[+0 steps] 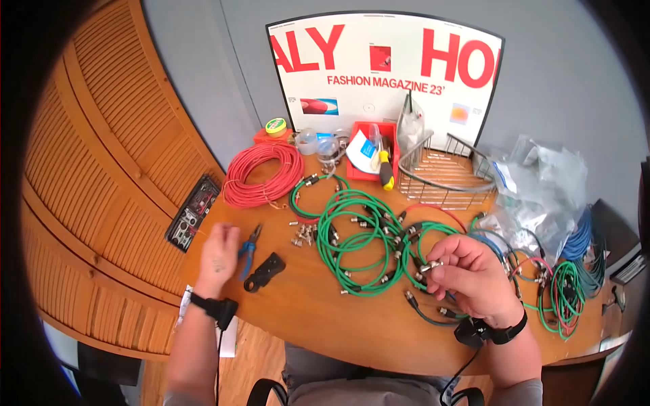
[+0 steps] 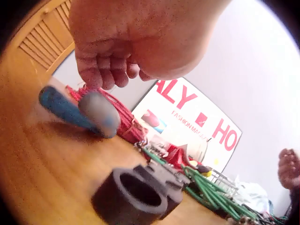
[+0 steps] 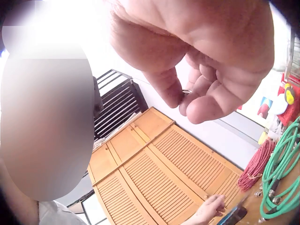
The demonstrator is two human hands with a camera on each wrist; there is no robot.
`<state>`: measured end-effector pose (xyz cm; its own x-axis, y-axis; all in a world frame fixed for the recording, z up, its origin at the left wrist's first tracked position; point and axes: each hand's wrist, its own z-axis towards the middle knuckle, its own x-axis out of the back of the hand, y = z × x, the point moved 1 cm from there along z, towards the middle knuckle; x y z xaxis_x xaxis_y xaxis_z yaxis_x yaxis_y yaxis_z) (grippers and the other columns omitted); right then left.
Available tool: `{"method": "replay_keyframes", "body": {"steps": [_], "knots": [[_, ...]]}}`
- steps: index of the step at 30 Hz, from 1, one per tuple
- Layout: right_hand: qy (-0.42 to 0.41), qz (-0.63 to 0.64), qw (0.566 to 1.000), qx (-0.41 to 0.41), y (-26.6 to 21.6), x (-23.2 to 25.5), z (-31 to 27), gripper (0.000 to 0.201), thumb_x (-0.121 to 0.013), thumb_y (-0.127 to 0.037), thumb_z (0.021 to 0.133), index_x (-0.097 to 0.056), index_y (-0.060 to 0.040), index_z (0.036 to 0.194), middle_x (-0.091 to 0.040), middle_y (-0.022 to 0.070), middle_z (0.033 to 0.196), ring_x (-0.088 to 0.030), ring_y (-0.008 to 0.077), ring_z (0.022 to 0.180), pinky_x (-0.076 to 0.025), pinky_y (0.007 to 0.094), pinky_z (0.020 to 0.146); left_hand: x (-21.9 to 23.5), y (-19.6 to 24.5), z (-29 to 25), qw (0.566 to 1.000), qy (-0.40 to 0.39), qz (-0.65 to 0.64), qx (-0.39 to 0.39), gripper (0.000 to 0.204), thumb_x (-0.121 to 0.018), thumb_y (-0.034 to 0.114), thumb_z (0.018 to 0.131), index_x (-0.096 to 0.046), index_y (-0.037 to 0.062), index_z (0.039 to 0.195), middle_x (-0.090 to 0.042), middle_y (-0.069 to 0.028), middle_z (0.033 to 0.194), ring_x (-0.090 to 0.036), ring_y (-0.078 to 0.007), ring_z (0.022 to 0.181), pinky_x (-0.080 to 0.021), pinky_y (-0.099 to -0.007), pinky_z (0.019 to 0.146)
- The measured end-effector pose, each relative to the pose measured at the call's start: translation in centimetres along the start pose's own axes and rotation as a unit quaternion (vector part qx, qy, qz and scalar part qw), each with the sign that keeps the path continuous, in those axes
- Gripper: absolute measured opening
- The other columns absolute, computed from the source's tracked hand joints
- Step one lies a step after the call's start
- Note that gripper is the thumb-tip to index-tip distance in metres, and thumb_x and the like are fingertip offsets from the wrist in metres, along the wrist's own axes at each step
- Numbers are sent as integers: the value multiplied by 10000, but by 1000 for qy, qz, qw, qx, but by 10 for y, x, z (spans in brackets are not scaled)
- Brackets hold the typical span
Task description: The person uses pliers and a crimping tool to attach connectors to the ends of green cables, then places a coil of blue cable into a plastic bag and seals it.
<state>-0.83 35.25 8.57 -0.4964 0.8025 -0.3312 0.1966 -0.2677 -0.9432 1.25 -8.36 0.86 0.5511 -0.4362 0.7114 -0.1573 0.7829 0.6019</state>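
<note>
Right in the grip now, pinches a small metal connector (image 1: 431, 266) between thumb and fingertips of the right hand (image 1: 474, 274), right of centre in the head view, up off the worktop (image 1: 318, 325). Shows just a glint of metal at the fingertips in the right wrist view. Over to the left hand (image 1: 221, 250), left of centre: holds nothing visible, fingers loosely curled, raised near the worktop's left edge. Just beside it, blue-handled pliers (image 1: 248, 257), then a black ringed tool (image 1: 265, 272) a little lower and further right. Above that, a small pile of metal connectors (image 1: 304, 233). On to the middle, loops of green cable (image 1: 359, 260) with black-and-silver ends, and a dark cable (image 1: 433, 319) below the right hand. Upper left of the worktop, a coil of red cable (image 1: 263, 174); up at centre, a red bin (image 1: 362, 174) with a yellow-and-black screwdriver (image 1: 386, 170) at its right side. Next along, a wire basket (image 1: 447, 181), then clear plastic bags (image 1: 542, 189) at upper right, above coiled blue cables (image 1: 579, 240). Behind it all, a large poster (image 1: 386, 101).
</note>
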Motion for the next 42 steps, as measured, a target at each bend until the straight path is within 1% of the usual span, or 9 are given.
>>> {"method": "replay_keyframes", "body": {"steps": [6,10,16,19,21,22,24,31,42], "knots": [[48,-20,999,-16,15,26,-25,179,-664,4,873,-616,-40,1040,-653,22,815,-616,81,696,-487,195,591,-9,13,-22,958,-65,235,-149,526,-680,417,831,-632,-37,1092,-629,-247,1013,-591,-404,983,-461,-449,911],[68,12,998,9,16,35,-44,195,-654,39,859,-603,-29,1036,-673,41,842,-635,99,692,-498,201,587,13,23,-27,945,-215,246,-12,508,-689,402,820,-636,-47,1052,-621,-261,973,-592,-425,971,-476,-444,887],[68,39,997,-11,25,43,-54,188,-647,18,878,-603,-27,1056,-680,56,845,-648,111,721,-509,218,593,5,12,-36,946,-190,247,-95,427,-606,383,888,-638,-40,940,-636,-261,911,-605,-453,846,-502,-467,784],[77,71,994,-12,25,51,-51,192,-651,-20,894,-606,-30,1080,-679,54,855,-651,114,735,-508,218,592,19,-13,-15,961,-236,-30,138,361,-550,368,907,-634,18,927,-660,-169,860,-639,-338,743,-512,-404,674],[73,108,991,-27,28,58,-49,195,-655,-77,912,-605,-37,1095,-684,60,875,-661,122,743,-512,223,591,19,-10,-10,858,-219,-366,285,304,-533,366,899,-620,85,975,-654,-68,840,-651,-227,733,-517,-341,637],[82,107,991,-25,30,59,-48,195,-655,-77,912,-605,-37,1095,-684,60,875,-661,122,743,-512,223,591,16,11,-13,856,-228,-367,283,304,-533,366,899,-620,85,975,-654,-68,840,-651,-227,733,-517,-341,637],[102,127,986,-44,32,60,-44,198,-656,-105,919,-604,-44,1100,-688,67,898,-671,126,759,-512,221,588,-1,57,-22,727,-253,-574,280,304,-534,363,894,-599,91,1013,-654,-68,862,-649,-244,731,-527,-366,638],[130,86,988,-10,41,76,-42,168,-649,-119,930,-607,-61,1082,-687,42,903,-660,103,750,-494,202,612,-110,197,-65,455,-522,-681,237,318,-550,61,902,-516,133,1210,-625,-111,1168,-616,-329,1122,-523,-588,866],[202,-5,974,105,42,76,-45,213,-638,-8,912,-582,-29,1116,-670,21,889,-620,60,753,-494,194,635,-155,238,-121,384,-663,-582,274,880,-554,-109,781,-193,157,1538,-370,-127,1495,-360,-259,1392,-313,-499,1119]]}}
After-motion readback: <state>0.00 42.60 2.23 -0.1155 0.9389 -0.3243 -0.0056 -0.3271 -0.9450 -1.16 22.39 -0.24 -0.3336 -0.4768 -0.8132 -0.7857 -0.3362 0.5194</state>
